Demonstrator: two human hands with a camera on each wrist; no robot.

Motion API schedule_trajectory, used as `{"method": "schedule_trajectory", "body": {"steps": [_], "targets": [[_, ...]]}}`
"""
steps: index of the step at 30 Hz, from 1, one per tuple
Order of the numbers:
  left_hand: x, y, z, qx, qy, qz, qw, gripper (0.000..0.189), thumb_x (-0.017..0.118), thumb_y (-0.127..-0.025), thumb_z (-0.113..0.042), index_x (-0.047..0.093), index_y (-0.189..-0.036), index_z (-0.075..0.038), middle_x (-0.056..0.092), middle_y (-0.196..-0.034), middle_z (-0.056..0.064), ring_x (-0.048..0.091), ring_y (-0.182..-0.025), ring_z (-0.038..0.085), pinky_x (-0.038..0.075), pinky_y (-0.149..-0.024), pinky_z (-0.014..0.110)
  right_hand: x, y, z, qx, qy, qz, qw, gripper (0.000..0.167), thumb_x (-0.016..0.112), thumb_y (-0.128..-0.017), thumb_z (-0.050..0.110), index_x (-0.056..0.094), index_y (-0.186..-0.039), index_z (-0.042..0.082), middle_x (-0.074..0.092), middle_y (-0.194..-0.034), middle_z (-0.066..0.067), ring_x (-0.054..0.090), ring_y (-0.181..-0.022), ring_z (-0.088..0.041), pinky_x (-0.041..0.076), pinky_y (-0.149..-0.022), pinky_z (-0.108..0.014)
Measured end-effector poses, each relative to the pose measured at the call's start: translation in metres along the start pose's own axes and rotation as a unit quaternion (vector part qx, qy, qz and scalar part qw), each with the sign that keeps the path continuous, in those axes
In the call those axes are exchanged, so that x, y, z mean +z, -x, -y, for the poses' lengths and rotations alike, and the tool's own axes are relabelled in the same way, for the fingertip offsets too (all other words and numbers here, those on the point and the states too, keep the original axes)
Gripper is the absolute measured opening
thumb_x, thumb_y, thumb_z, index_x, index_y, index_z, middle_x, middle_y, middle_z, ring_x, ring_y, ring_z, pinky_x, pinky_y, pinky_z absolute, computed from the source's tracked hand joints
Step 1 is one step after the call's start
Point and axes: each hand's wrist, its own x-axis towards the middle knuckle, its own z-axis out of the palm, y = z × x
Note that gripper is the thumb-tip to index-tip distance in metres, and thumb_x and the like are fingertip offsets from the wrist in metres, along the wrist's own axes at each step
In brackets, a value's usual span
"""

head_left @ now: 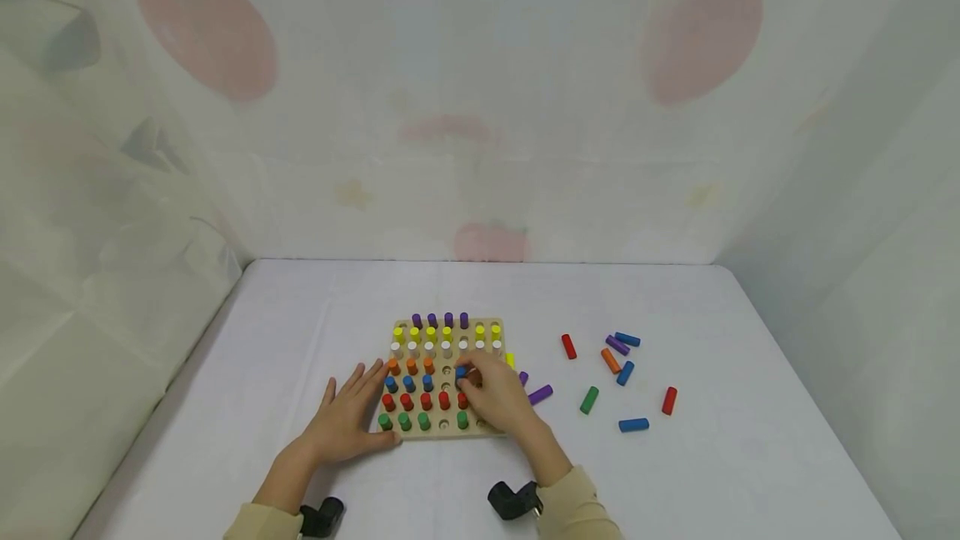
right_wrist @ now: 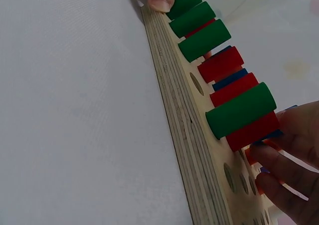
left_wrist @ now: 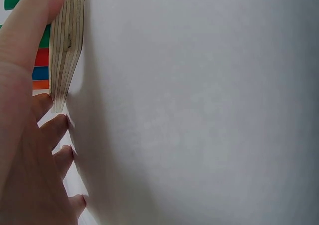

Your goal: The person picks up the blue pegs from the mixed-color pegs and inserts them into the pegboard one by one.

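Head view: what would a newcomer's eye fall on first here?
Probably the wooden board, low in the centre, bright with rows of coloured pegs. Next, the hands: the left hand spread at the board's left edge, the right hand pinching a blue peg over it. Then the loose pegs scattered to its right.

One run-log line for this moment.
left hand: touches pegboard edge | right hand: pinches blue peg at pegboard | loose pegs: on table, right of pegboard
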Motion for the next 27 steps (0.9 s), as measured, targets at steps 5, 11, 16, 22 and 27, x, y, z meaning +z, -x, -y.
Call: {"method": "schedule_trajectory", "body": {"steps": [5,11,16,22,27], "targets": [[0.000,0.000,0.000,-0.001,-0.002,0.000,1.0000,0.106,0.069,-0.062,-0.067,0.029,-0.145,-0.014,0.026,-0.151,0.007,0.021,-0.138,0.038,0.007,-0.103,0.070,0.004,-0.002,0.002,-0.002,0.006,0.001,1.0000,0.020,0.064,-0.086,0.015,0.061,-0.105,0.015,0.063,-0.095,0.005,0.055,-0.077,-0.002,0.048,-0.066,-0.014],[-0.001,-0.001,0.000,-0.002,-0.001,-0.001,1.0000,0.106,0.068,-0.062,-0.068,0.030,-0.145,-0.014,0.027,-0.151,0.007,0.021,-0.137,0.038,0.008,-0.102,0.070,0.009,-0.004,0.006,-0.015,0.020,-0.003,0.9997,0.018,0.064,-0.086,0.016,0.062,-0.104,0.016,0.060,-0.088,0.007,0.052,-0.073,-0.002,0.046,-0.062,-0.014],[-0.001,-0.001,0.001,-0.003,0.002,0.001,1.0000,0.106,0.068,-0.062,-0.068,0.030,-0.145,-0.014,0.027,-0.151,0.008,0.020,-0.137,0.038,0.008,-0.102,0.070,0.011,-0.005,0.011,-0.012,0.026,0.005,0.9996,0.018,0.064,-0.086,0.016,0.062,-0.104,0.017,0.062,-0.090,0.005,0.054,-0.075,-0.002,0.048,-0.066,-0.013],[-0.001,0.000,0.000,0.000,0.003,-0.002,1.0000,0.106,0.068,-0.063,-0.068,0.030,-0.145,-0.014,0.028,-0.150,0.009,0.021,-0.137,0.039,0.008,-0.101,0.071,0.014,-0.007,0.013,-0.014,0.035,0.004,0.9993,0.018,0.065,-0.085,0.014,0.062,-0.102,0.016,0.065,-0.093,0.003,0.059,-0.077,-0.002,0.050,-0.066,-0.013],[-0.002,0.000,-0.001,0.002,0.003,-0.006,1.0000,0.105,0.068,-0.063,-0.068,0.031,-0.145,-0.014,0.029,-0.150,0.009,0.022,-0.137,0.039,0.009,-0.101,0.071,0.015,-0.007,0.014,-0.003,0.038,0.011,0.9992,0.018,0.065,-0.085,0.014,0.062,-0.102,0.017,0.066,-0.095,0.004,0.059,-0.077,-0.001,0.050,-0.066,-0.013]]}}
